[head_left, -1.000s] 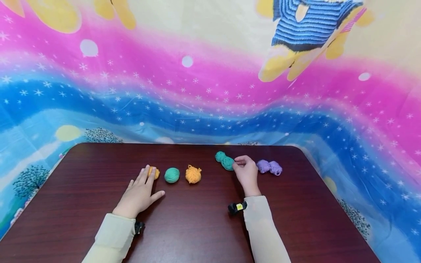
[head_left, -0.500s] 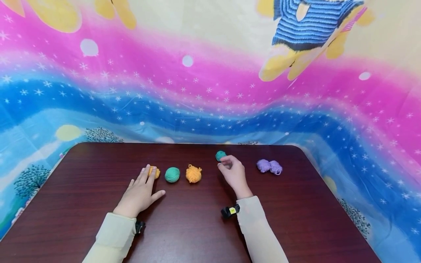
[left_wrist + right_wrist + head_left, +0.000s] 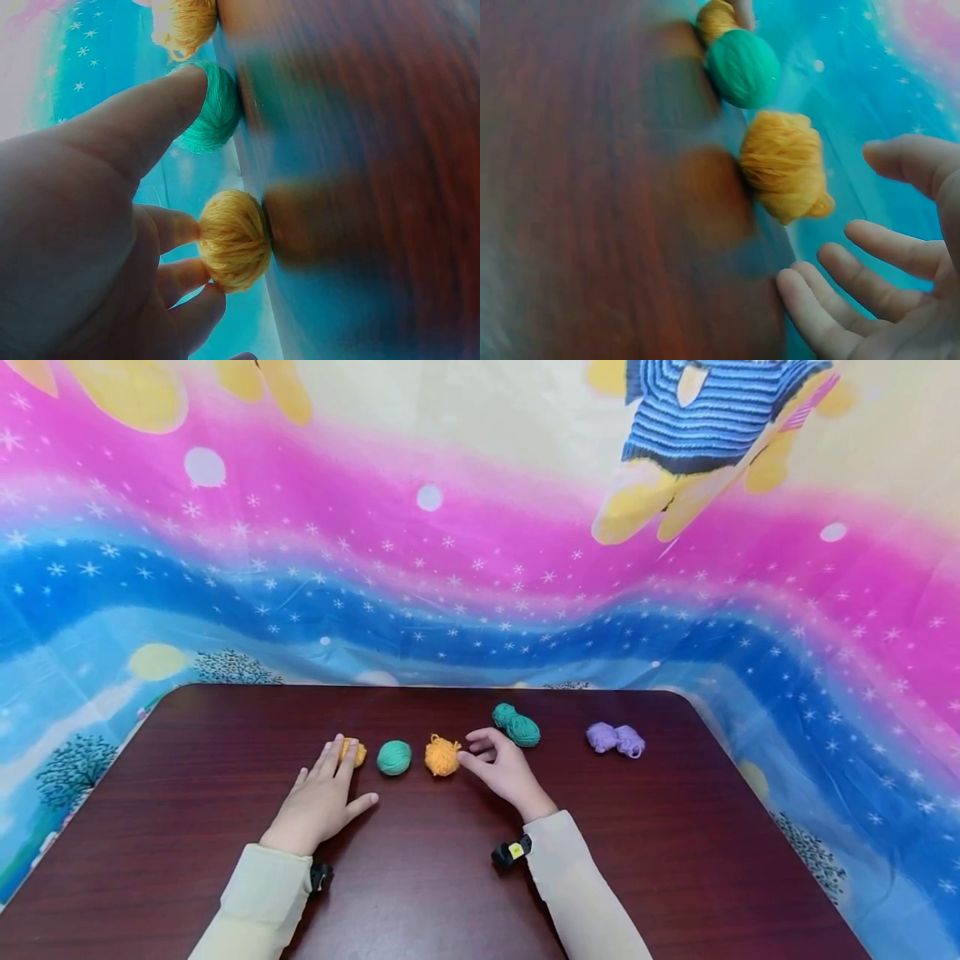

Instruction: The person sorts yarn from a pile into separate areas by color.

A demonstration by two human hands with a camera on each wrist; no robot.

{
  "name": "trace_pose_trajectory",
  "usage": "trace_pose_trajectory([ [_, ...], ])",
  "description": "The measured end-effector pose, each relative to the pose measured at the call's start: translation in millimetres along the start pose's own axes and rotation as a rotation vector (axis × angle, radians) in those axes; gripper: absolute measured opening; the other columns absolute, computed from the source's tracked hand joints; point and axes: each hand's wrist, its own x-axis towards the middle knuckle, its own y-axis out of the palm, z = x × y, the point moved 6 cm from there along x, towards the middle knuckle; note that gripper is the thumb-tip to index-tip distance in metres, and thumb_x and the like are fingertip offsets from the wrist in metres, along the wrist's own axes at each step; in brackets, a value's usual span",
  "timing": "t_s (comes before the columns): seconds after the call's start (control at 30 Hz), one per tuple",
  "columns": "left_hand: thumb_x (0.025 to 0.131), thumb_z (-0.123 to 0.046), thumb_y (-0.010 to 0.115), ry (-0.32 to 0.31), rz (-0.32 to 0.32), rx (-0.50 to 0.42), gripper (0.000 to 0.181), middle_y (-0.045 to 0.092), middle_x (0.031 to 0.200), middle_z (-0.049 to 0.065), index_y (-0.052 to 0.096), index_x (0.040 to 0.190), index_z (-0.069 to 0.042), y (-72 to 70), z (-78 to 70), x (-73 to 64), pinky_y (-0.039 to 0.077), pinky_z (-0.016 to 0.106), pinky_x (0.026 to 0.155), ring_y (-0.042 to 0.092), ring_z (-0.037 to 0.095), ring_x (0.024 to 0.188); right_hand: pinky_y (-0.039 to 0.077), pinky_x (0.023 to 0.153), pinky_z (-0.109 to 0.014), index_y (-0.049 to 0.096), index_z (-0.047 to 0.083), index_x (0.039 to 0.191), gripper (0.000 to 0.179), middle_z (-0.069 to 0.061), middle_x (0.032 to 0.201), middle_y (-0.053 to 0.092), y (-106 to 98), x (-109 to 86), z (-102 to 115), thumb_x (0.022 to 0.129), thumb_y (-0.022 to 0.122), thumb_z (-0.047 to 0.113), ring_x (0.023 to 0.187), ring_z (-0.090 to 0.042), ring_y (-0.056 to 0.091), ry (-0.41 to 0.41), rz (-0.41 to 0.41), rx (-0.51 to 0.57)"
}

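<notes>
My left hand (image 3: pixel 318 802) lies with straight fingers on a yellow yarn ball (image 3: pixel 235 240) at the left of the row. Right of it sits a round green yarn ball (image 3: pixel 393 758), and then an orange-yellow yarn ball (image 3: pixel 442 756) with loose loops on top. Beside that ball my right hand (image 3: pixel 506 772) hovers with fingers spread apart. In the right wrist view a gap shows between its fingertips and the orange-yellow ball (image 3: pixel 784 166), and nothing is held.
Behind my right hand, two green yarn balls (image 3: pixel 517 727) lie against each other near the table's back edge. Two purple yarn balls (image 3: pixel 615 740) sit side by side farther right. The dark brown table (image 3: pixel 420 877) meets a colourful printed cloth (image 3: pixel 450 568) behind.
My right hand has moved left, from beside the pair of green yarn balls to the right side of the orange-yellow ball. The left hand has stayed put on its yellow ball.
</notes>
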Motion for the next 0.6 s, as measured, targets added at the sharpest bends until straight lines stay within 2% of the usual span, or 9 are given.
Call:
trace_pose_trajectory([
  [0.17, 0.097, -0.044, 0.066, -0.001, 0.005, 0.0, 0.091, 0.013, 0.164, 0.032, 0.022, 0.158, 0.006, 0.2, -1.0, 0.5, 0.023, 0.07, 0.113, 0.015, 0.049, 0.15, 0.055, 0.089, -0.041, 0.063, 0.012, 0.128, 0.042, -0.007, 0.116, 0.066, 9, -1.5, -2, 0.092, 0.076, 0.03, 0.1, -0.023, 0.063, 0.021, 0.058, 0.002],
  [0.3, 0.097, -0.043, 0.067, -0.001, 0.006, -0.005, 0.09, 0.013, 0.164, 0.032, 0.022, 0.158, 0.006, 0.3, -1.3, 0.0, 0.022, 0.07, 0.113, 0.015, 0.049, 0.15, 0.053, 0.092, -0.042, 0.061, 0.01, 0.13, 0.047, -0.008, 0.116, 0.065, 14, -2.7, -2, 0.09, 0.078, 0.03, 0.103, -0.024, 0.061, 0.05, 0.086, 0.004],
  [0.6, 0.097, -0.041, 0.067, -0.004, 0.001, -0.014, 0.091, 0.011, 0.164, 0.031, 0.02, 0.159, 0.006, 2.8, 2.2, -0.9, 0.02, 0.07, 0.114, 0.013, 0.049, 0.151, 0.051, 0.094, -0.044, 0.058, 0.005, 0.133, 0.059, -0.011, 0.119, 0.062, 22, -4.5, 0, 0.086, 0.083, 0.03, 0.107, -0.026, 0.059, 0.077, 0.07, -0.024],
])
